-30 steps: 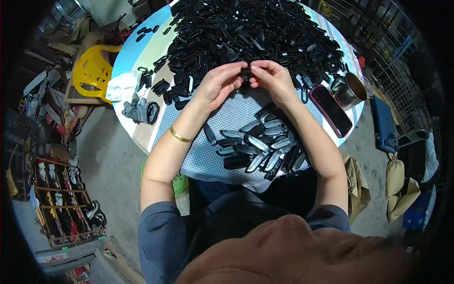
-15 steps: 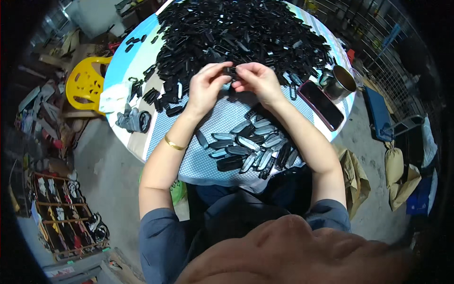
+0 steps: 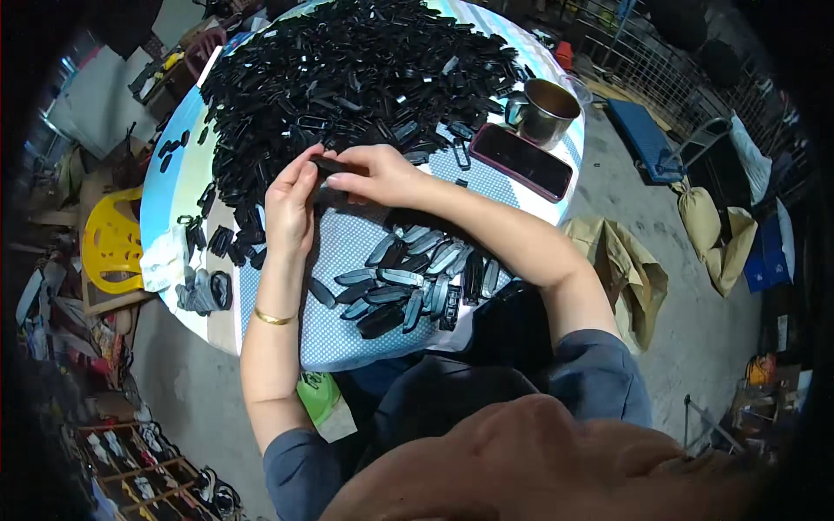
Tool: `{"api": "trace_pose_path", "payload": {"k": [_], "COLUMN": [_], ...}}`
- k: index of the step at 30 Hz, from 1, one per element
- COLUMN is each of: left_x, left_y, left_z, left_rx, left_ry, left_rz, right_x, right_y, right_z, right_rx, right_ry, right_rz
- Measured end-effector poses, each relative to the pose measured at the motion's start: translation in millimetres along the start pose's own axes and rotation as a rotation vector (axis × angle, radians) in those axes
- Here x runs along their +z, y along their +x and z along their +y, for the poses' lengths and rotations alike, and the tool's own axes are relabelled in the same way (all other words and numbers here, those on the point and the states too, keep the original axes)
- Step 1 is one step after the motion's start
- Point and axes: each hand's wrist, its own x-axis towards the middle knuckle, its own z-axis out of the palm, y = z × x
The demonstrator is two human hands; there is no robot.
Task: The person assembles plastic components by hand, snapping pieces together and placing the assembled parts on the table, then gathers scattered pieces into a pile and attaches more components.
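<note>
Both my hands are closed on a small, long black plastic piece (image 3: 332, 165) in front of the big heap. My left hand (image 3: 289, 204) pinches its left end between thumb and fingers. My right hand (image 3: 387, 176) grips the other end, thumb toward me; its lower fingers are partly hidden. Just beyond lies a large heap of black plastic parts (image 3: 347, 82), some like small oblong frames. Nearer to me, a smaller group of long oval pieces (image 3: 404, 291), black and shiny grey, rests on a light blue dotted cloth (image 3: 334, 343).
At the right of the round table (image 3: 195, 311) lie a phone (image 3: 521, 162) and a metal mug (image 3: 552, 111). A grey glove (image 3: 204, 291) and crumpled white cloth (image 3: 163, 256) are at the left edge. A yellow plastic chair (image 3: 109, 239) stands beyond; brown paper (image 3: 617, 273) lies right.
The whole view has swung, so table and heap sit further left. My hands have come slightly nearer to me, and the piece between them now shows as a long dark shape.
</note>
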Motion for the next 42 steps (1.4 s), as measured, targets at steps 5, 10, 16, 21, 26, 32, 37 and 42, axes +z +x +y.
{"api": "trace_pose_path", "payload": {"k": [5,10,16,21,26,32,37,42], "left_x": [13,12,-1,-30,-36,-37,-32,-35], "left_y": [-8,-5,0,10,17,14,16,14], "left_z": [13,12,12,24,17,16,12,14], "left_rx": [0.036,-0.039,-0.044,0.28,0.609,0.683,0.662,0.671], "left_ry": [0.019,-0.011,0.423,0.807,1.31,1.362,1.334,1.305], "left_rz": [-0.028,-0.031,-0.083,0.265,0.438,0.412,0.376,0.38], "right_x": [4,4,-14,-16,-14,50,57,62], "right_y": [-5,-7,-2,-9,-19,-106,-123,-127], "right_z": [-1,-6,-15,-15,-42,-142,-164,-158], "right_rx": [-0.409,-0.384,0.04,-0.033,-0.354,0.133,0.226,0.236], "right_ry": [-0.404,-0.448,-0.687,-0.864,0.018,1.464,1.254,1.205], "right_rz": [0.179,0.227,-0.213,-0.471,-0.299,-0.69,-0.681,-0.664]}}
